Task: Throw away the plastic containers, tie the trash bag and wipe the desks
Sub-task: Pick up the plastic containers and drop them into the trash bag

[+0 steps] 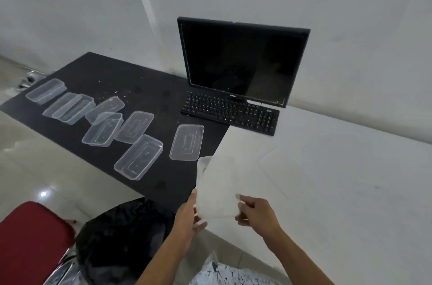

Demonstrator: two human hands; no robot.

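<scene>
A white rectangular desk [327, 179] abuts a black rectangular desk [149, 88]. A black plastic trash bag [121, 238] sits below the black desk's near corner. Clear rectangular plastic containers [138, 156] lie scattered along its front edge. Over the white desk's near corner, the left hand [187, 217] and right hand [257, 214] grasp a clear plastic tub [217, 191].

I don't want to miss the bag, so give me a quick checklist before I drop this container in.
1. Grip on the container: ok, left hand and right hand both hold its near end.
2. Trash bag close by: ok, it sits just below and beside the left hand, next to the red chair.
3. Bag mouth open: cannot tell, dark folds hide it.
4. Container empty: ok, nothing shows through it.
5. Desk cleared: not ok, other containers lie on the black desk.
</scene>
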